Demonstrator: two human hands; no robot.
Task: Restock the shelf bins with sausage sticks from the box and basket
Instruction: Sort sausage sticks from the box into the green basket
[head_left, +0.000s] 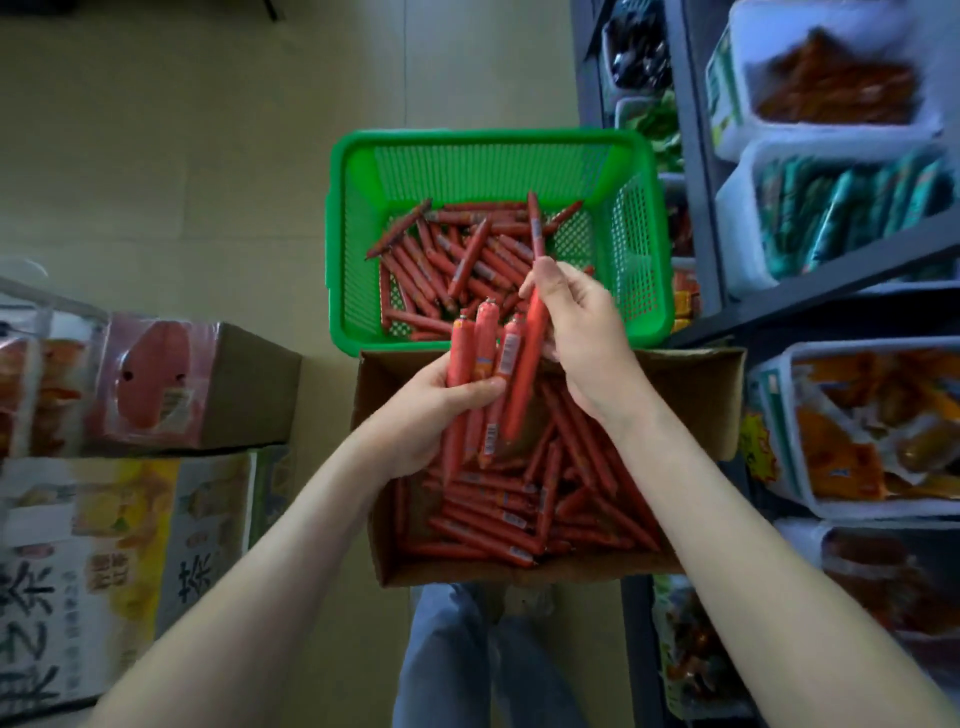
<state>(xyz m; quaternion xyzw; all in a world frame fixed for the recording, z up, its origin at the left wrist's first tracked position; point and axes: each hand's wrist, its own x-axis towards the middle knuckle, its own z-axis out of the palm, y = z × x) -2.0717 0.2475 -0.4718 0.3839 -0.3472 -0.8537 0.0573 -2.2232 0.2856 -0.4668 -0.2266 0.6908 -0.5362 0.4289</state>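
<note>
Several sticks (461, 353) were clasped upright in the grip of the left hand (431, 410); one stick (525, 369) was pinched beside them by the right hand (582, 332).

We can't read labels on the sausage sticks (462, 358), and the shelf bins (749, 162) blur off the right edge.

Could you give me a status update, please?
Left hand grips bundle of red sausage sticks; right hand pinches one more. Brown cardboard box, green plastic basket hold plenty. Nothing in the way.
</note>
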